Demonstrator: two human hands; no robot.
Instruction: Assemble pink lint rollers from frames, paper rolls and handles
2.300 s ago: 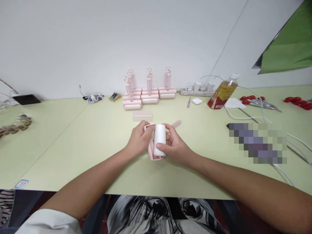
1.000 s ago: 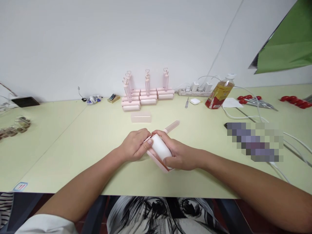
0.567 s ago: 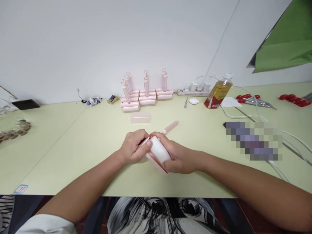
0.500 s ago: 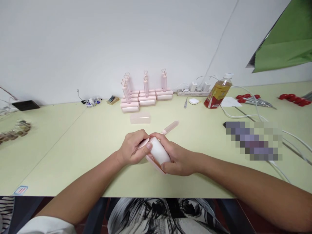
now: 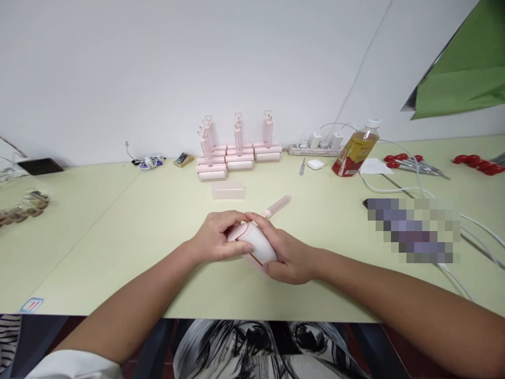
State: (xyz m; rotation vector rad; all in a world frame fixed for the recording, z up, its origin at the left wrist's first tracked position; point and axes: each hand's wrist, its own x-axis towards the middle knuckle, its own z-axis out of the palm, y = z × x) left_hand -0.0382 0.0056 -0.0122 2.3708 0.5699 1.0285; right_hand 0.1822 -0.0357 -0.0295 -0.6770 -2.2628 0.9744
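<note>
Both my hands hold a lint roller head at the table's middle: a white paper roll (image 5: 260, 243) seated in a pink frame (image 5: 238, 231). My left hand (image 5: 216, 236) pinches the pink end cap with thumb and fingers. My right hand (image 5: 287, 253) wraps round the roll from the right and below. A loose pink handle (image 5: 278, 205) lies just beyond my hands. A clear pink cover (image 5: 228, 190) lies farther back.
Finished pink rollers (image 5: 236, 152) are stacked at the back by the wall. A bottle of amber liquid (image 5: 356, 148), a power strip (image 5: 311, 149), white cables (image 5: 394, 188) and red-handled tools (image 5: 410, 161) lie to the right. Small jars (image 5: 23, 208) sit far left.
The roll has tilted from upright to lying slanted, and it now sits lower in the pink frame. My left fingers have closed over the pink end cap.
</note>
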